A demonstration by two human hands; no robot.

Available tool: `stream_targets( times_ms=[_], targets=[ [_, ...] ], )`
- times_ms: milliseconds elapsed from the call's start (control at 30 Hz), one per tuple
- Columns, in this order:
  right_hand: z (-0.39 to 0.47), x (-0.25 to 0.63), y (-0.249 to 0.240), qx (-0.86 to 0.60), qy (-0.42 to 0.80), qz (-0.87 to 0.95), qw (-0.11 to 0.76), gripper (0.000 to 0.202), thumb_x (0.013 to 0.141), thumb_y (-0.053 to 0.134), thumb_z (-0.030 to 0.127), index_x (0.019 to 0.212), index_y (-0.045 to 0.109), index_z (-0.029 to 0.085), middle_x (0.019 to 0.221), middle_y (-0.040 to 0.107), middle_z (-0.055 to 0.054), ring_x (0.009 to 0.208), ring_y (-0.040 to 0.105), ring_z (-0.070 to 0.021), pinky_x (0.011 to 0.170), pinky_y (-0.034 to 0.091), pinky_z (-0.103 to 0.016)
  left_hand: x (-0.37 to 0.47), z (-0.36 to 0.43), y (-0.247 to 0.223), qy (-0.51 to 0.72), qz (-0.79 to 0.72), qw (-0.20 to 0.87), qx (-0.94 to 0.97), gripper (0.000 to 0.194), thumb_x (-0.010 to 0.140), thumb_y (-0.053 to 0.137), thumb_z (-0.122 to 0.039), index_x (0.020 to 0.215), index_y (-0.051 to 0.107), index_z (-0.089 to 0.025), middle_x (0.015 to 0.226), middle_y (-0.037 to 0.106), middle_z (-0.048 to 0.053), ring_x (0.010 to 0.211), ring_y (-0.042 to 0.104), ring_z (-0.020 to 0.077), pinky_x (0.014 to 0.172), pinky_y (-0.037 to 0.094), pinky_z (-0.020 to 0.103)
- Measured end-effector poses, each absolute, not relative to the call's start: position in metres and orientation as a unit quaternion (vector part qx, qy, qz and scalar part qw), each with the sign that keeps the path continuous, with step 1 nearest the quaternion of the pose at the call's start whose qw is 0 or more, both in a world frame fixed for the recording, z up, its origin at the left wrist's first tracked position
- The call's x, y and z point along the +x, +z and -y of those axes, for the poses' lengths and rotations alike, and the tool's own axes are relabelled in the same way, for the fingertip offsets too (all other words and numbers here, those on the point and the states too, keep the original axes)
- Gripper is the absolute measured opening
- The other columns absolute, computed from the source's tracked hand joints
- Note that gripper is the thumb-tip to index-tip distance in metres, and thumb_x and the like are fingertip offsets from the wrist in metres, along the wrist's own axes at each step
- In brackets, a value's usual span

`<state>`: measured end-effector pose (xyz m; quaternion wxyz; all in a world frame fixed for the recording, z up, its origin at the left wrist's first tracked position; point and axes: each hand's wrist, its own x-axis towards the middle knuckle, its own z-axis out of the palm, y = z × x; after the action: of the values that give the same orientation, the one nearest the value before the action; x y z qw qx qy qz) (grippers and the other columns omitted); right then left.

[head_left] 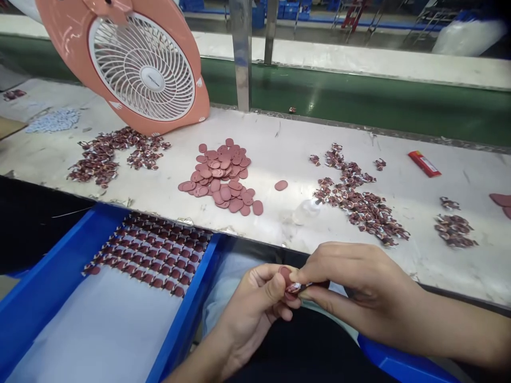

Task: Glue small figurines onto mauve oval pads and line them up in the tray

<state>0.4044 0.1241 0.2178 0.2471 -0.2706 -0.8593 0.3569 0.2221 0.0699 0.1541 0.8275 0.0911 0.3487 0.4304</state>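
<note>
Left hand (254,304), right hand (355,279), pinched reddish piece (285,273)

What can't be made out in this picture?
Held piece: head view, partly covered by left fingers and right fingers.
Fan: head view, top cut off by upper edge.
Fan lettering: head view, too small to read.
Reddish discs: head view, cut off by right edge.

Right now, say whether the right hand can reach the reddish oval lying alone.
Probably yes: the right hand looks near, and nothing tall blocks the lone oval. But it is handling the small piece, so it would likely need freeing first.
</note>
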Motion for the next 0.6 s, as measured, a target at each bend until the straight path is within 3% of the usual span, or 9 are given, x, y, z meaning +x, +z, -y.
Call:
stream_targets(
  times_ms=[333,600],
  targets=[
    [-0.1246,0.4027,0.2192,-0.252,0.328,0.873,0.26,0.02,0.091,0.062,0.007,0.108,0.063,0.018,0.085,0.073,0.0,0.073,0.065,-0.0086,0.069,0.051,-0.017,0.2195,-0.0711,0.1531,0.431,-0.328,0.833,0.114,0.03,0.07,0.086,-0.044,0.078,0.079,-0.016,0.064,0.063,0.0,0.057,0.059,0.0051,0.051,0.047,0.011],
    [-0.1264,0.4016,0.2201,-0.255,0.343,0.868,0.252,0.024,0.092,0.06,0.008,0.113,0.061,0.021,0.084,0.071,0.001,0.075,0.065,-0.0094,0.07,0.051,-0.019,0.2191,-0.0727,0.1548,0.43,-0.342,0.827,0.119,0.034,0.067,0.087,-0.046,0.075,0.077,-0.015,0.061,0.059,-0.001,0.056,0.056,0.0054,0.05,0.046,0.012]
  ],
)
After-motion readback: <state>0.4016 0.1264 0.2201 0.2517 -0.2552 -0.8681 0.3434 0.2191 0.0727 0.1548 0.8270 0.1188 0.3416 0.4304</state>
